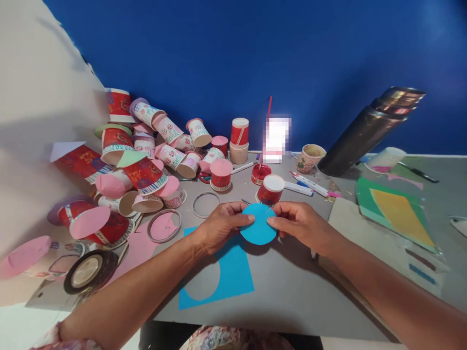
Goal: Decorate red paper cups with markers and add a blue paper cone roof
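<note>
Between both hands, above the grey table, is a blue paper disc (258,228). My left hand (222,224) pinches its left edge, thumb on the near face. On the opposite edge, my right hand (299,223) grips it the same way. Beneath my left forearm lies a blue paper sheet (237,282) with a round hole cut in it. Just beyond the disc stands a red paper cup (270,189) with its white base up. A thin dark tool behind the disc is mostly hidden.
Decorated paper cups (146,175) with paper discs are heaped at the left. Tape rings (165,226) and a roll of black tape (89,272) lie nearby. A red paint pot (261,174), markers (310,184) and a dark flask (361,136) stand toward the wall; coloured paper (401,218) is at right.
</note>
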The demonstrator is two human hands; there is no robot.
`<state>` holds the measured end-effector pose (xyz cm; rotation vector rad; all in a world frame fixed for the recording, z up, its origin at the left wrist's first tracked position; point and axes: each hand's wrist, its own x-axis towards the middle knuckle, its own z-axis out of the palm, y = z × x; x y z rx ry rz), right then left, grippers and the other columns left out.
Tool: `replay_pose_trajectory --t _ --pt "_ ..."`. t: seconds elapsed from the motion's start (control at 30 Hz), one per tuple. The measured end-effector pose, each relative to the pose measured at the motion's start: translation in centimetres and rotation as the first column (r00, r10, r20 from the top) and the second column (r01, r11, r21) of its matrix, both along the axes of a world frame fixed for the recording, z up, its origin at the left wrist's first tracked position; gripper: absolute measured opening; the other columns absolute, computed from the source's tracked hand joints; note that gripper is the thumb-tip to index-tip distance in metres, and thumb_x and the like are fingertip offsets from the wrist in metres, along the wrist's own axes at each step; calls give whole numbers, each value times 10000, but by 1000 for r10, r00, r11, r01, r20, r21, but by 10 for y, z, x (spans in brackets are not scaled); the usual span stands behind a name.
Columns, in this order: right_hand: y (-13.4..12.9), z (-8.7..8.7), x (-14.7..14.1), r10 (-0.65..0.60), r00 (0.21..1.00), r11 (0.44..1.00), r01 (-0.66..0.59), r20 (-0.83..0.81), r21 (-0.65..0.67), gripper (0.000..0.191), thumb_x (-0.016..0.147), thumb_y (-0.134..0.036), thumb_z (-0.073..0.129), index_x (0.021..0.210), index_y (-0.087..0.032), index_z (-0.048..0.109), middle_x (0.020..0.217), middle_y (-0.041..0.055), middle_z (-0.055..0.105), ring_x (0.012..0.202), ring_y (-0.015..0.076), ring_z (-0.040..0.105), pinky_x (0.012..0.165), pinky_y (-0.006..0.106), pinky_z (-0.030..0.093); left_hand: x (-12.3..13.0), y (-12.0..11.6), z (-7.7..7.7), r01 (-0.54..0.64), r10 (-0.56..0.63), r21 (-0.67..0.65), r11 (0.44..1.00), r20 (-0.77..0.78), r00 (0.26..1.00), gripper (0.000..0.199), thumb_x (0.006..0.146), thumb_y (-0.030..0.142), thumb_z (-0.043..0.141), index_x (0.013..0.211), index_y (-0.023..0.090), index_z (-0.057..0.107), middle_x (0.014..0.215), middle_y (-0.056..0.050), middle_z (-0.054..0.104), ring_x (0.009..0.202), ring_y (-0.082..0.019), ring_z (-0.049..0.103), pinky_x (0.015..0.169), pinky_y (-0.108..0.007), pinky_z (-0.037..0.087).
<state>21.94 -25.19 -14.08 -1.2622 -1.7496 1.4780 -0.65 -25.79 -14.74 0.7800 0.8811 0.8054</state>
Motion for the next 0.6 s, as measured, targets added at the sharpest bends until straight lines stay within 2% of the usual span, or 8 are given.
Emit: replay_pose_trajectory --t 0.07,0.17,0.27,0.37,0.6 --pt "-2 -5 -2 -56 996 998 55 -66 -17 342 842 -536 711 802 -205 636 700 -4 626 626 140 577 584 264 441 1 -1 -5 -38 38 -20 999 22 999 433 598 371 983 848 115 738 776 -54 730 705 -151 662 719 -286 526" --pt "-8 -11 -5 -41 995 998 37 -90 -41 333 845 -524 718 827 -201 641 712 -7 610 636 140 566 579 262 429 0 -2 -10 -96 98 -63 993 36 995 401 622 355 968 847 124 731 774 -52 734 697 -150 667 724 -287 539" --pt "-13 -14 -9 -14 998 999 11 -65 -43 317 866 -507 694 817 -199 638 699 -12 593 639 144 561 601 271 438 0 -3 -12 -128 131 -82 988 32 991 391 630 354 962 831 126 715 756 -49 729 686 -155 673 718 -296 548" --pt "-15 -15 -10 -55 998 998 55 -17 -1 327 892 -509 653 767 -212 599 651 -20 571 616 148 544 585 276 425 1 -3 -13 -127 130 -87 988 29 991 407 612 373 966 791 125 698 715 -34 700 655 -146 652 685 -292 545" --pt "-18 -16 -10 -91 993 995 88 68 50 337 906 -491 619 715 -228 528 616 -33 541 582 143 504 554 277 385 3 -4 -11 -139 141 -122 983 6 990 453 603 426 962 716 141 629 632 24 599 582 -92 564 570 -222 479"
